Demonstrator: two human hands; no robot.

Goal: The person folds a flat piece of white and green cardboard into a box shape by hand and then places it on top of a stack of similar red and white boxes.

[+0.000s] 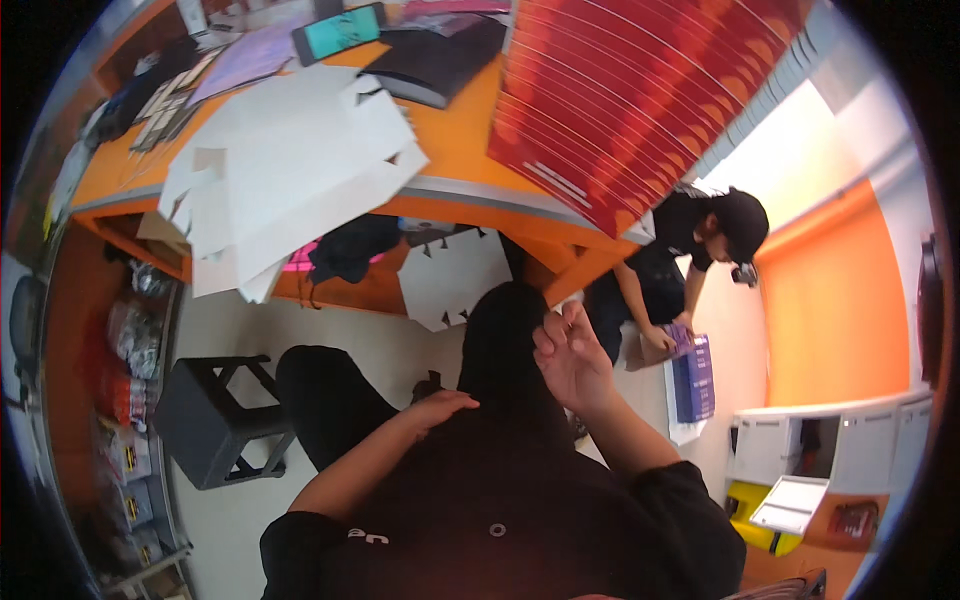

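Head view: hands (575, 372) near black fabric (510, 345), notched white sheets (300, 180) ahead.

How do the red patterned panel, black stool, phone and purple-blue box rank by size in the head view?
1. Red patterned panel
2. Black stool
3. Phone and purple-blue box: they look alike, too close to rank.

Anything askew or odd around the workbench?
Yes. The white sheets on the orange table lie in an uneven pile, well past its front edge. Below, another white card juts out from the shelf. Both look untidy; no spill is visible.
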